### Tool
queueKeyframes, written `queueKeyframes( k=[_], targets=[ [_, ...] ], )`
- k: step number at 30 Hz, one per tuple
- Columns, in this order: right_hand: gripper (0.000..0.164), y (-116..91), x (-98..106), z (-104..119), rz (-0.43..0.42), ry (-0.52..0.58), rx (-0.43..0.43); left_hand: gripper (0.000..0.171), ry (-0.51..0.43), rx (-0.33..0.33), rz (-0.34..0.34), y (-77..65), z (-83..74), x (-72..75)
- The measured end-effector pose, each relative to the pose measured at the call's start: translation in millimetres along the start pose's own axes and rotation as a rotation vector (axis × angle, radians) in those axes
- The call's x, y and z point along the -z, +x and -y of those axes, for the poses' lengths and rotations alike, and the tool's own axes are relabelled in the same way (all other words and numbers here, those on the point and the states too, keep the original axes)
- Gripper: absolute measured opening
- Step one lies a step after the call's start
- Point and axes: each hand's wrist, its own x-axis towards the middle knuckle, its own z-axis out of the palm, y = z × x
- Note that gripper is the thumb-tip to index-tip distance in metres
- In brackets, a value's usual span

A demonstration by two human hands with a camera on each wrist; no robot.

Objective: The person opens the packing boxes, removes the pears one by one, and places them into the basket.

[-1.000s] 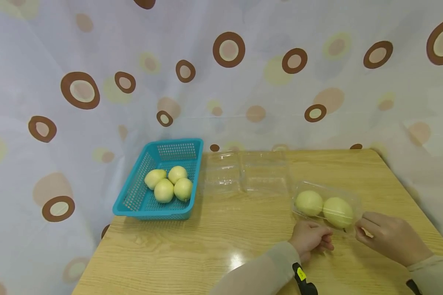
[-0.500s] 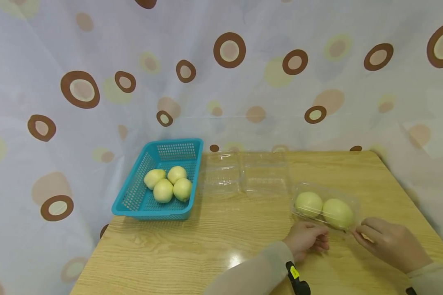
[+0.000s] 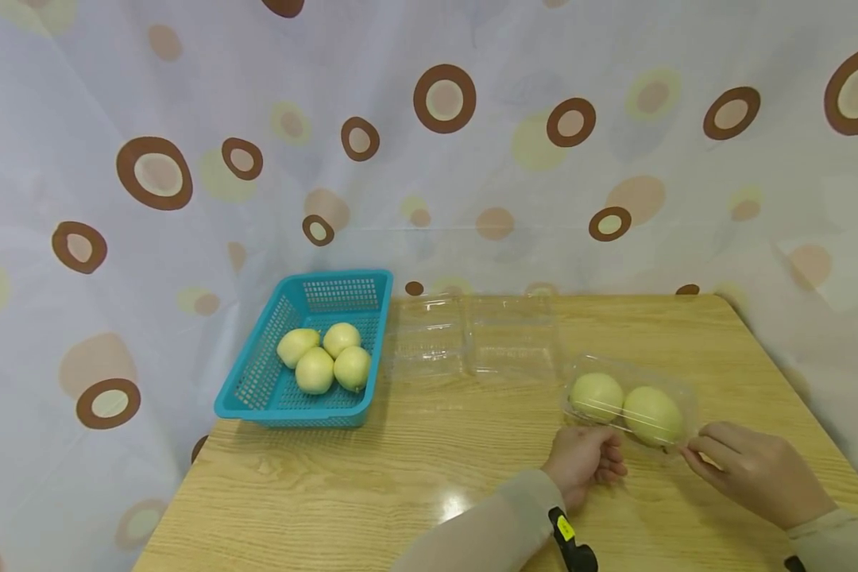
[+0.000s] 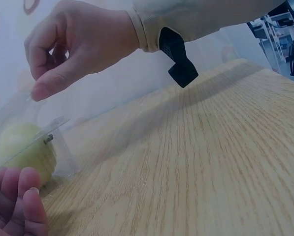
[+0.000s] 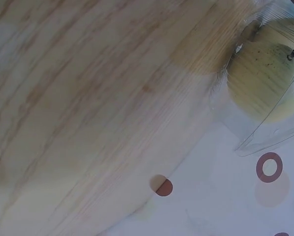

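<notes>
A clear plastic clamshell box (image 3: 632, 372) lies at the table's right side, with two pale yellow-green pears (image 3: 653, 415) in it. My right hand (image 3: 758, 469) pinches the box's thin plastic edge at its near right corner, between thumb and fingers. In the left wrist view that same right hand (image 4: 85, 42) is above the box corner. My left hand (image 3: 585, 461) is beside the box's near left side, its fingers loosely curled and holding nothing. Its fingers (image 4: 26, 189) lie close to the pear in the left wrist view; whether they touch the plastic is unclear.
A blue basket (image 3: 293, 417) with several pears (image 3: 314, 371) stands at the table's left. Two more clear plastic boxes (image 3: 512, 342) stand side by side at the back, against the dotted curtain (image 3: 515, 183). The wooden table (image 3: 372, 492) narrows toward the back.
My left hand has drawn slightly left, off the box's near side. My right hand has shifted a little left along the box's edge, still at the corner. The pears have stayed put.
</notes>
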Motion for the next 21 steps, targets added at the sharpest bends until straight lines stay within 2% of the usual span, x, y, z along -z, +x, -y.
queueKeyframes(
  k=[3,11,21],
  targets=[
    [0.047,1.5,0.8,0.4,-0.005,0.002,0.006,0.02,-0.013,-0.006,-0.01,0.4,0.2,0.2],
    [0.046,6.9,3.5,-1.2,-0.025,0.006,0.025,0.022,-0.023,-0.03,0.022,0.0,0.8,2.3],
    [0.048,8.3,8.4,-3.6,-0.052,-0.004,0.026,0.023,-0.016,-0.033,0.138,-0.1,3.9,8.0]
  ],
)
